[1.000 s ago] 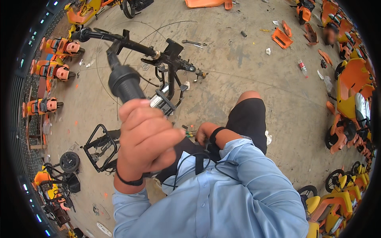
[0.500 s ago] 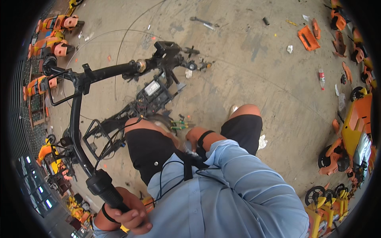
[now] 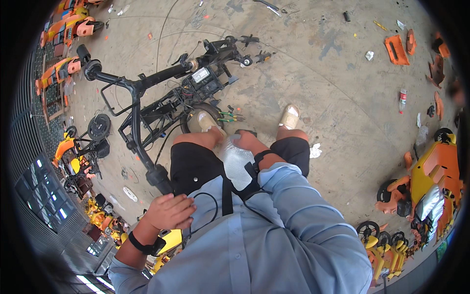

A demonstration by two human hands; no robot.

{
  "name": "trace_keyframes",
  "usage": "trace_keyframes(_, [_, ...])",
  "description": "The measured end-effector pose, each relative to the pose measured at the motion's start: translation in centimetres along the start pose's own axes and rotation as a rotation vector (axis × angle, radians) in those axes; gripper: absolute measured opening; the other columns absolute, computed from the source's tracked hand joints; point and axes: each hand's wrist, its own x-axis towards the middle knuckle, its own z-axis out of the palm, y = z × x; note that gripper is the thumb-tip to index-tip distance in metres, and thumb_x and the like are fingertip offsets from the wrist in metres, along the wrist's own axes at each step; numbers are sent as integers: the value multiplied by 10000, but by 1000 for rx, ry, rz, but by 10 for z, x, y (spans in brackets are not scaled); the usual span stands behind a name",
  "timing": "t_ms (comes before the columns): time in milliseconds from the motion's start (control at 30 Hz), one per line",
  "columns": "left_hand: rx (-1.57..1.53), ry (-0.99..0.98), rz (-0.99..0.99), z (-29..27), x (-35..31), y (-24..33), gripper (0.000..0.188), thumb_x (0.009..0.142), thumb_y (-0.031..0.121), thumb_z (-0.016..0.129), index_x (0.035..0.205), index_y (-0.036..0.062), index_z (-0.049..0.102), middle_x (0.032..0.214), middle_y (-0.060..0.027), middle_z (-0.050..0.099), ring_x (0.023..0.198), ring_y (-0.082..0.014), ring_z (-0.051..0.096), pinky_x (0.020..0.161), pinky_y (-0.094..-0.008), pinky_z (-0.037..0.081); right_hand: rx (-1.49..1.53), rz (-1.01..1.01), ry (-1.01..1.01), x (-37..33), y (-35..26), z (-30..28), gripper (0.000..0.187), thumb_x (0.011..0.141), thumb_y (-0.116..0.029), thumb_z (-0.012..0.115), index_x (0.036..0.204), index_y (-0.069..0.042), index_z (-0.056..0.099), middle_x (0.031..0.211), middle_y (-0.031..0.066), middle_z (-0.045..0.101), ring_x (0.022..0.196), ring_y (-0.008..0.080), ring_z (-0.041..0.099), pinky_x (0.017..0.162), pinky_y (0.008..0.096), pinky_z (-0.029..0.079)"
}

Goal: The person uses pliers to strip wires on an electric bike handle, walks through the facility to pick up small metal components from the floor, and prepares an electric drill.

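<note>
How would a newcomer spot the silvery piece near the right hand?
Start from the blue shirt filling the lower middle and move up to the black shorts. Between the shorts' legs, just below the right hand in the picture, is the silvery piece, longer than wide. Its pale, shiny, finely textured surface sets it apart from the black shorts and blue shirt.

From where I stand this is a scooter workshop, its bare concrete floor (image 3: 338,181) spread around one stripped black frame (image 3: 208,84). Green-handled pliers (image 3: 230,117) lie just beside that frame, a loose orange panel (image 3: 396,50) well to its right, and orange-and-yellow scooters (image 3: 435,169) crowd both sides of it.
</note>
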Motion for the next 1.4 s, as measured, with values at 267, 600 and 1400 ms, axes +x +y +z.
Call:
trace_keyframes(267, [-40, 331, -634, -41, 36, -3, 576, 682, 88, 714, 1235, 56, 558, 1349, -189, 492, 1245, -417, 454, 1053, -502, 347, 999, 104, 414, -144, 6, -260, 437, 948, -311, 584, 1286, -35, 564, 1130, 95, 668, 961, 205, 651, 773, 335, 511])
trace_keyframes(600, [-130, 312, -693, -58, 41, -15, 609, 709, 120, 689, 1299, 94, 538, 1479, -169, 366, 1417, -435, 245, 1140, -510, 288, 903, 613, 996, -482, 301, -282, 342, 904, -228, 547, 1182, -31, 576, 937, 72, 672, 723, 170, 622, 584, 314, 481])
trace_keyframes(1400, [-282, 565, -741, -41, 32, -18, 435, 705, 84, 674, 1135, 66, 611, 1435, -136, 457, 1390, -404, 317, 1117, -483, 326, 420, 501, 653, -496, 107, -340, 376, 955, -305, 568, 1195, -18, 613, 997, 88, 706, 839, 183, 670, 682, 329, 513])
